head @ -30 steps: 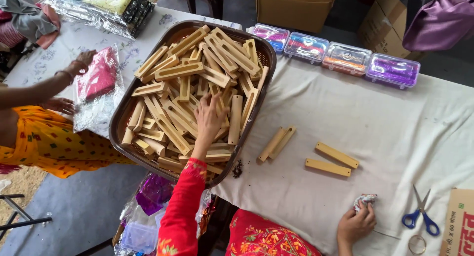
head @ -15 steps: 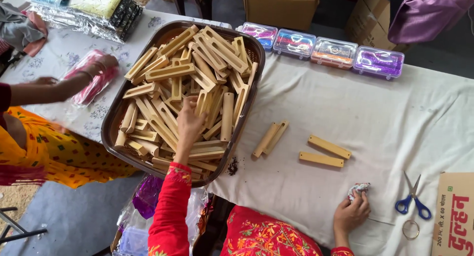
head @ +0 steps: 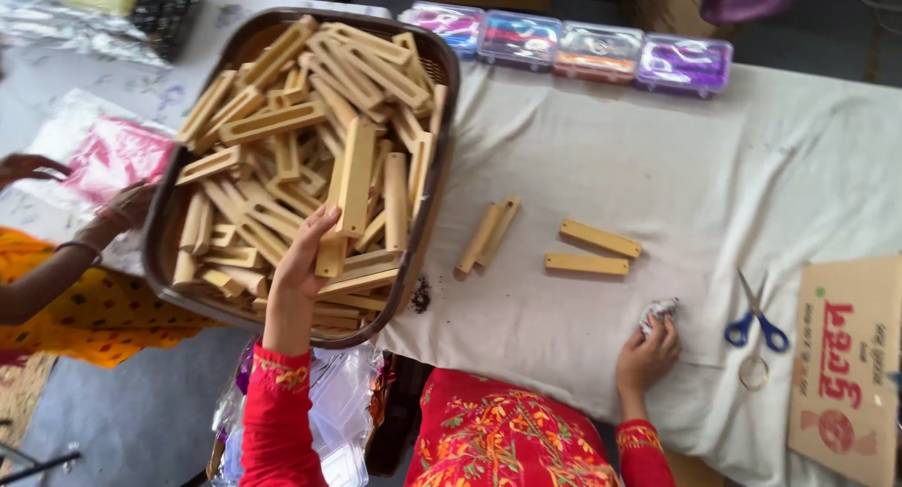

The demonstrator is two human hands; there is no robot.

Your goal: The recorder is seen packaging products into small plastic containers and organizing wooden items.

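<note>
Co-worker's hand [head: 127, 205] on pink packet [head: 113, 154] far left. Brown basket [head: 162, 247] full of slotted wooden blocks; left hand [head: 305, 257] clamped on a long wooden block [head: 349, 191] lifted above the pile. Four loose blocks [head: 545, 243] on the cloth-covered tabletop [head: 733, 168]. Right hand [head: 646, 355] closed on crumpled foil wad [head: 658, 311]. Blue scissors [head: 756, 320] beside cardboard box [head: 844, 365].

Blue-handled scissors [head: 756, 320] lie at 4 o'clock on the white cloth [head: 752, 168], a printed cardboard box [head: 843, 360] just beside them. Four clear plastic cases [head: 564, 47] line the 12 o'clock edge. A pink packet [head: 113, 155] sits at 9 o'clock.
</note>
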